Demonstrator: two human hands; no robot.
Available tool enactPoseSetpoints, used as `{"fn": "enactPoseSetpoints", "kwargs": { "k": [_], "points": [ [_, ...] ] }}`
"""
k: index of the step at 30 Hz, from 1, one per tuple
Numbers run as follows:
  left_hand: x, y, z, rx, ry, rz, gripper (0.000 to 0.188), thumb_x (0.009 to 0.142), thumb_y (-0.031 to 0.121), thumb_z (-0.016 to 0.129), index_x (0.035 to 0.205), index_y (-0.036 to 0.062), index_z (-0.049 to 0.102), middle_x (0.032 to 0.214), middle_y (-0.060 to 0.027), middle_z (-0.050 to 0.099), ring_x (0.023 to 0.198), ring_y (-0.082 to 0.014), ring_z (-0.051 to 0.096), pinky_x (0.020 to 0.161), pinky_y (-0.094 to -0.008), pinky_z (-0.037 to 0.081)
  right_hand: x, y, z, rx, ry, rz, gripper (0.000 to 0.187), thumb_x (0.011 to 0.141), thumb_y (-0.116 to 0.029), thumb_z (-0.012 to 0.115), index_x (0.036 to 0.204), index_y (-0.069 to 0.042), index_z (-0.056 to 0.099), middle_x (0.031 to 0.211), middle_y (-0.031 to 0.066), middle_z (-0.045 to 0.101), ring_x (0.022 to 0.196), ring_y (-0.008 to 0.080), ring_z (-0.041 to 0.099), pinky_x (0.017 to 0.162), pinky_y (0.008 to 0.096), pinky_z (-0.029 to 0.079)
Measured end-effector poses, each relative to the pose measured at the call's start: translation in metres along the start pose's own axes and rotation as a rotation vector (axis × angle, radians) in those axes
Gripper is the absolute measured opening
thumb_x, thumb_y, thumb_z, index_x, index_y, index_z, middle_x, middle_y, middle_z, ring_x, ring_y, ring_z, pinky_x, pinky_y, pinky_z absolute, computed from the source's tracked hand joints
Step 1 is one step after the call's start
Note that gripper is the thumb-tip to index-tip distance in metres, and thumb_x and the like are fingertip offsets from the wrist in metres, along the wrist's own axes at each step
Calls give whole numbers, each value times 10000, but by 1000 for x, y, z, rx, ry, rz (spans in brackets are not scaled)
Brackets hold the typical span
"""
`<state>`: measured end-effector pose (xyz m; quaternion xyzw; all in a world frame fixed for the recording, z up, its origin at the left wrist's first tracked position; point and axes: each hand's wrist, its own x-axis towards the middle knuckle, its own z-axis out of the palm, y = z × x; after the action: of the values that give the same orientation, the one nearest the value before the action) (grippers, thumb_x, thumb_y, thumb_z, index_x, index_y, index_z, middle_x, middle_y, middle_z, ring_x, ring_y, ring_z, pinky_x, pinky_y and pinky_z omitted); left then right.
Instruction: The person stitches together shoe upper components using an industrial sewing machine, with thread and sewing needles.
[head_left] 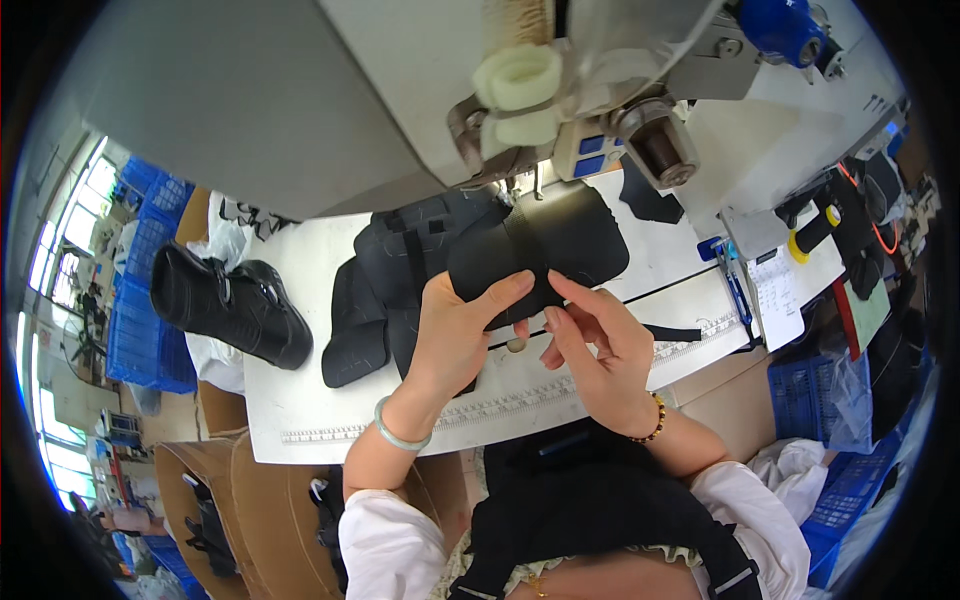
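A black, smooth, sheet-like piece, like a shoe upper part [585,240], lies under the needle area of a sewing machine [400,110]. My left hand [462,325] grips its near edge, thumb on top and fingers underneath. At the same edge, my right hand [605,350] has thumb and forefinger pinched close together on the piece. What lies between those fingertips is partly hidden. Just left of the piece, several more black cut pieces [375,300] overlap on the white table [290,400].
A black boot [235,305] lies at the table's left edge. A ruler strip [500,402] runs along the front edge. On the right are a blue cutter-like tool [738,290], a written paper [778,300] and a yellow-ended spool [815,235]. Cardboard boxes [270,520] and blue crates [150,330] stand around.
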<state>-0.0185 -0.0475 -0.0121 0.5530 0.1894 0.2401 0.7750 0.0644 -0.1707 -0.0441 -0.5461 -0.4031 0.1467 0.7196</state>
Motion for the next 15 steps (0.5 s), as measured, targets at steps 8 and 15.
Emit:
{"fn": "enactPoseSetpoints", "kwargs": {
  "k": [8, 15],
  "points": [
    [3, -7, -3, -216, -50, -54, 91, 827, 12, 571, 882, -52, 606, 812, -108, 632, 627, -168, 594, 495, -274, 473, 2, 3, -3, -156, -20, -191, 375, 799, 74, 580, 1164, -2, 543, 731, 68, 554, 567, 109, 576, 521, 212, 464],
    [2, -9, 0, -54, 38, 9, 124, 824, 28, 533, 900, -57, 582, 805, -110, 625, 629, -171, 596, 481, -277, 455, 1, 7, -3, -166, -12, -165, 400, 798, 71, 583, 1188, -7, 542, 720, 70, 538, 559, 106, 564, 514, 224, 451]
  ]
}}
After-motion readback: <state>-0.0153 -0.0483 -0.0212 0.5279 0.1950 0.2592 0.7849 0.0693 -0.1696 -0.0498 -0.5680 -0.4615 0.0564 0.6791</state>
